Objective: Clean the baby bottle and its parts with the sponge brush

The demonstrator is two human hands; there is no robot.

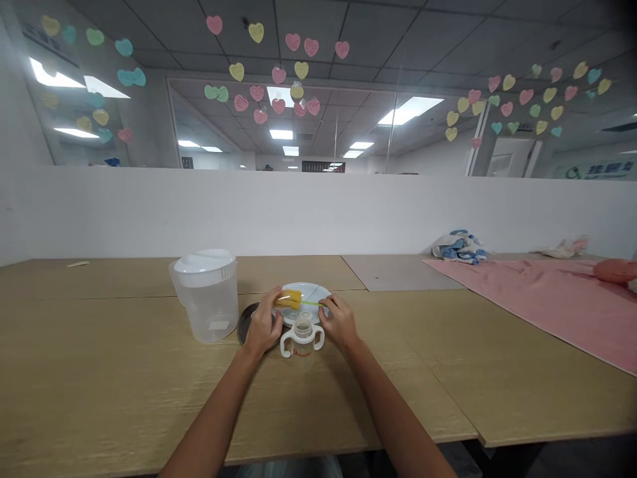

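My left hand (265,324) is closed around the yellow, sponge-like head of a bottle brush (294,299), above a white plate (318,292). A thin yellow-green stem runs from the head to my right hand (340,322), whose fingertips pinch its end. Just below, between both hands, a clear baby bottle (301,346) stands upright with its top open. It has two white side handles and red lettering. A dark round dish (243,324) lies partly hidden beneath my left hand. Small clear parts behind the bottle are too small to make out.
Left of my hands stands a translucent pitcher (208,302) with a white lid. Over the table's right side lies a pink cloth (527,285), with a crumpled blue-and-white cloth (458,247) near the wall. An orange-red object (614,271) sits at far right.
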